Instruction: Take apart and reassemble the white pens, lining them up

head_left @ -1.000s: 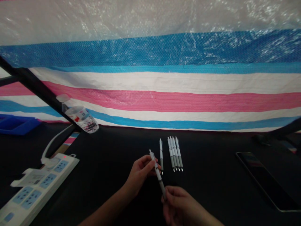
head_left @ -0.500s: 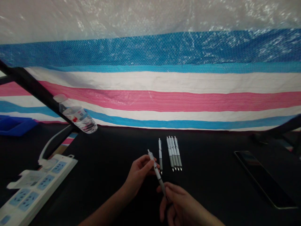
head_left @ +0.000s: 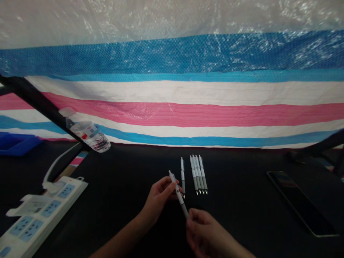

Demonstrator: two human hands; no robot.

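Note:
A white pen with a grey grip [head_left: 179, 195] is tilted between my two hands. The fingers of my left hand [head_left: 161, 195] pinch its upper part. Thumb and fingers of my right hand [head_left: 200, 227] close on the lower grey end, which hides the tip. Just beyond my left fingertips, a single similar pen [head_left: 183, 175] lies on the black table [head_left: 134, 165]. To its right several matching pens [head_left: 199, 175] lie side by side, with their tips toward me.
At the left lies a white power strip [head_left: 40, 211] with a plug and cable. A water bottle [head_left: 91, 135] leans near a black bar [head_left: 40, 104]. A phone [head_left: 301, 202] lies at the right; a blue tray [head_left: 18, 143] is far left. Striped sheeting [head_left: 188, 114] hangs behind.
My right hand's fingers have closed together around the lower end of the pen, where they were more spread before. My left hand keeps its place on the pen. The view has shifted very slightly.

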